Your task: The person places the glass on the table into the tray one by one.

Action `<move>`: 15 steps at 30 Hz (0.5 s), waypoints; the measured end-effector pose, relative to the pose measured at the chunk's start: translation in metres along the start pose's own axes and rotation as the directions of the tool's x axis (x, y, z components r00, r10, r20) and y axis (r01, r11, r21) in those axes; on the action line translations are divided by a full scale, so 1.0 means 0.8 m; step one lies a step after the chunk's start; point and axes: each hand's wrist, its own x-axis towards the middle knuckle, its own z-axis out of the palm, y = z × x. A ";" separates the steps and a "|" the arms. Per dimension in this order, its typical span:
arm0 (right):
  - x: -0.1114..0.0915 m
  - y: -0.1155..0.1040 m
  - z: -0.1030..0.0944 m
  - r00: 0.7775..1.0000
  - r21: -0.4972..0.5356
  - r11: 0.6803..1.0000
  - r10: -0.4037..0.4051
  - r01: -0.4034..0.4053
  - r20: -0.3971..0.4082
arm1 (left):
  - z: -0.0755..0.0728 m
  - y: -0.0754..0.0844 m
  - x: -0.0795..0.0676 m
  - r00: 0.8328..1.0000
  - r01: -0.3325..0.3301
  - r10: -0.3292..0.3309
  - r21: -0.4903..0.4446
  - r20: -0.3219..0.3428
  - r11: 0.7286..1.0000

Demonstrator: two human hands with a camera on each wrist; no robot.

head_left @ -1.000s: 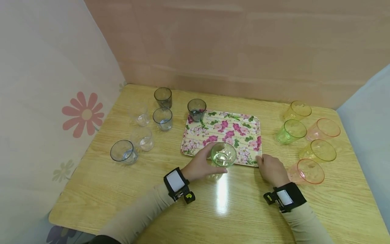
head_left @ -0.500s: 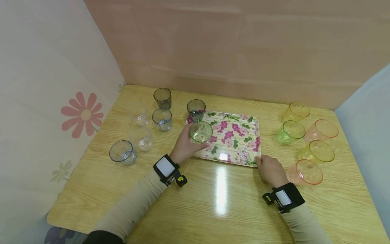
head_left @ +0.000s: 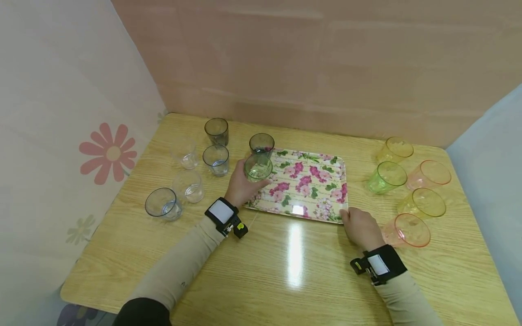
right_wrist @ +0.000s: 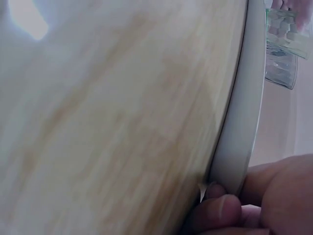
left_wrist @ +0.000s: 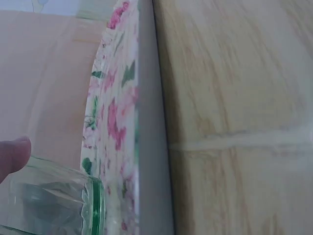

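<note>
A clear green-tinted glass (head_left: 258,169) stands upright at the left part of a flowered tray (head_left: 344,199). My left hand (head_left: 239,184) holds it from the left, with the thumb along its near side. In the left wrist view the base of the glass (left_wrist: 54,200) is right at the tray's flowered surface. Directly behind, a smoky grey glass (head_left: 261,141) on the tray's back left corner overlaps the green one. My right hand (head_left: 361,227) grips the tray's near right corner; the right wrist view has its fingers (right_wrist: 220,210) at the tray's edge.
Left of the tray stand smoky glasses (head_left: 216,131) and clear glasses (head_left: 193,186), several in all. Several green, yellow and pink glasses (head_left: 408,230) stand on the right, the nearest pink one close beside my right hand. A draped wall (head_left: 302,108) rises behind the wooden table (head_left: 261,271).
My left hand has carried the green glass left and back, from the tray's front edge to just before the smoky glass. The right hand keeps its grip on the corner.
</note>
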 end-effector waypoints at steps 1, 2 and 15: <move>0.000 0.000 0.000 1.000 -0.001 1.000 0.000 0.000 0.000 | 0.000 -0.002 0.001 1.000 0.007 -0.007 -0.008 0.001 1.000; 0.000 0.000 0.000 1.000 -0.003 1.000 0.000 0.000 0.000 | 0.000 -0.003 0.001 1.000 0.014 -0.014 -0.013 0.001 1.000; 0.001 0.001 0.001 1.000 -0.011 1.000 -0.005 0.005 0.003 | 0.000 -0.011 0.009 1.000 0.020 -0.020 0.006 0.005 1.000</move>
